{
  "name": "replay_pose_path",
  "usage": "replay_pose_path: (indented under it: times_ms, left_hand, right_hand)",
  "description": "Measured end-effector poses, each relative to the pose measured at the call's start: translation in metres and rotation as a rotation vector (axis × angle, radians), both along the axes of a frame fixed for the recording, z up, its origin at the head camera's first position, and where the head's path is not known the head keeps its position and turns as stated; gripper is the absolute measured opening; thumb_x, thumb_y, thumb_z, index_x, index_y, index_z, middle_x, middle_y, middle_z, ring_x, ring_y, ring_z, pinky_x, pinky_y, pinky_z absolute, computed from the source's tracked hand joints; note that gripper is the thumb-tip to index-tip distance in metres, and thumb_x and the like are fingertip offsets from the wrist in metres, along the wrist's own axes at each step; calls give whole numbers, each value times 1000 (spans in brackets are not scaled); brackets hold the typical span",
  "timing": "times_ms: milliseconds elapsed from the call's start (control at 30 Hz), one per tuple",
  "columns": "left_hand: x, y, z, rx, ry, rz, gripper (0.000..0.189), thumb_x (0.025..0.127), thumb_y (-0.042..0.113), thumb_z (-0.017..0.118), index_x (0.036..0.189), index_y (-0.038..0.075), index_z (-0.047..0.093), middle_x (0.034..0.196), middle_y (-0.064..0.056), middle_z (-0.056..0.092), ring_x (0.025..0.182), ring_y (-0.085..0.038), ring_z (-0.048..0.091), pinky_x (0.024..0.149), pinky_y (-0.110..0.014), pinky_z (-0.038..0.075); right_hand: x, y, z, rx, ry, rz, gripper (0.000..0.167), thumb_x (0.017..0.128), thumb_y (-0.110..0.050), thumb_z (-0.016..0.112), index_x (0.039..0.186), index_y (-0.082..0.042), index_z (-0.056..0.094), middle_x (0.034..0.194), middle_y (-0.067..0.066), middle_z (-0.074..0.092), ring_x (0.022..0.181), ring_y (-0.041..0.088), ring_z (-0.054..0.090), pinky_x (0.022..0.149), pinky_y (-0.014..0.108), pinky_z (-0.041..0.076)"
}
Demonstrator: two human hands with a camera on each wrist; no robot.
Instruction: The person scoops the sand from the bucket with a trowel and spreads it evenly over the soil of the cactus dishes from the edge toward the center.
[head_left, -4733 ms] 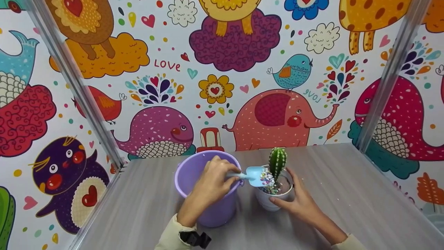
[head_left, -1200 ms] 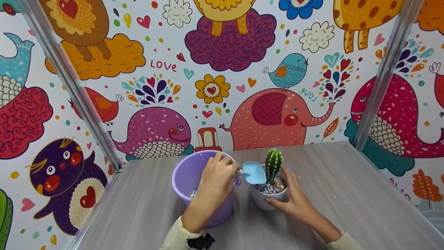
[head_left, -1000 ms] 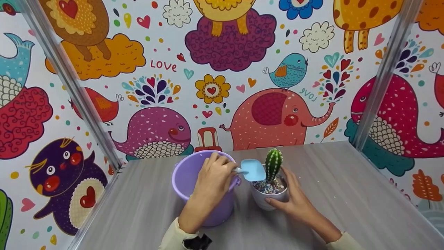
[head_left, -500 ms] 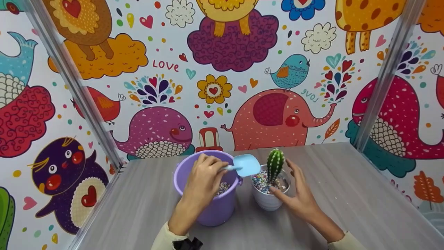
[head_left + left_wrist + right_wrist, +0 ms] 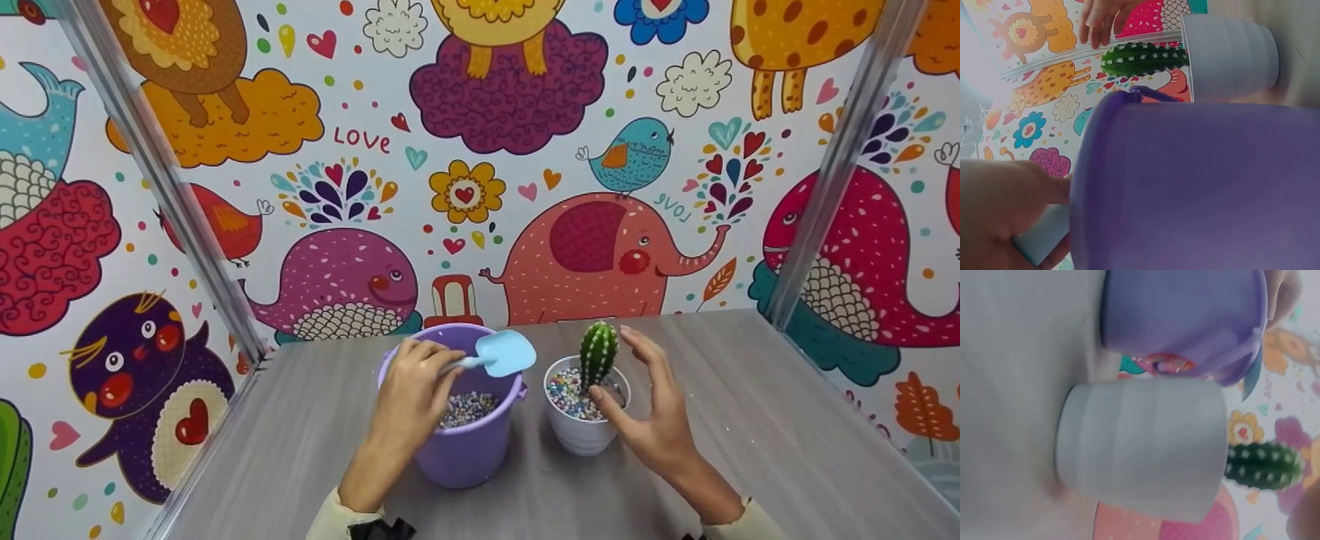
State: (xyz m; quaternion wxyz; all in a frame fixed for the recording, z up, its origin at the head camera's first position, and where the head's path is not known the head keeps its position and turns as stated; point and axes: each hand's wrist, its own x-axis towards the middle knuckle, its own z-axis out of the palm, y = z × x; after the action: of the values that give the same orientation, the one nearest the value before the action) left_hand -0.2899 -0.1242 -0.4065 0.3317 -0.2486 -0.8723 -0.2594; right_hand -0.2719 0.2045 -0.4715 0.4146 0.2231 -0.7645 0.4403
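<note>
My left hand point(image 5: 409, 386) pinches the handle of a light blue toy shovel point(image 5: 507, 353), its blade bare and held over the rim of a purple bucket point(image 5: 469, 454). Small multicoloured pebbles point(image 5: 471, 409) lie inside that bucket. To its right stands a white ribbed pot point(image 5: 586, 436) holding a green cactus point(image 5: 599, 352), with colourful pebbles point(image 5: 571, 394) around the cactus's base. My right hand point(image 5: 660, 409) is beside the pot, thumb and fingers spread apart around the cactus side. In the right wrist view the pot point(image 5: 1145, 444) shows no fingers round its wall.
Both containers stand on a grey wood-grain table point(image 5: 300, 450). Behind it rises a wall point(image 5: 480, 247) printed with cartoon animals, with metal frame posts point(image 5: 832, 180) at the corners. A few tiny specks lie on the table right of the pot.
The shovel carried pebbles at the pot earlier; its blade is bare now and has moved left over the bucket. More pebbles cover the pot's soil. My right hand has loosened from the pot.
</note>
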Motion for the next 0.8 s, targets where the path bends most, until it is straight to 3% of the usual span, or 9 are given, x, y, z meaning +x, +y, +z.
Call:
replay_pose_path:
  times_ms: [167, 300, 433, 600, 800]
  left_hand:
    - [1, -10, -1, -10, -29, 34, 15, 97, 16, 82, 111, 11, 85, 106, -3, 80, 103, -21, 61, 92, -43, 57]
    - [1, -17, -2, -1, -42, 50, 16, 96, 13, 83, 111, 10, 85, 107, -4, 80, 100, -20, 60, 88, -42, 57]
    - [0, -23, -5, 5, -42, 73, 16, 94, 11, 85, 110, 10, 85, 107, -4, 80, 98, -19, 58, 86, -42, 57]
    - [-3, -31, -10, -13, -16, 89, 15, 94, 10, 84, 109, 9, 85, 106, -5, 80, 97, -20, 59, 87, -44, 57]
    - [-6, -38, -15, -29, -28, 111, 14, 94, 8, 84, 107, 8, 85, 105, -6, 81, 97, -21, 60, 87, -46, 58]
  right_hand:
    - [4, -24, -1, 11, 78, 100, 81, 78, 5, 90, 151, -1, 55, 154, 17, 59, 145, 18, 56, 119, 21, 45]
    - [4, -43, -8, 28, 58, 166, 75, 81, 6, 88, 149, -6, 59, 150, 15, 62, 139, 21, 61, 114, 20, 49]
    - [1, -57, -13, 42, 12, 211, 70, 85, 7, 84, 148, -11, 61, 150, 8, 63, 135, 25, 64, 110, 23, 53]
    - [-6, -71, -16, 50, -129, 222, 62, 95, -4, 80, 151, -21, 59, 154, -4, 60, 140, 20, 62, 112, 31, 55]
    - [-18, -85, -21, 40, -229, 268, 60, 101, -18, 76, 157, -11, 54, 161, 3, 55, 148, 23, 55, 112, 49, 55]
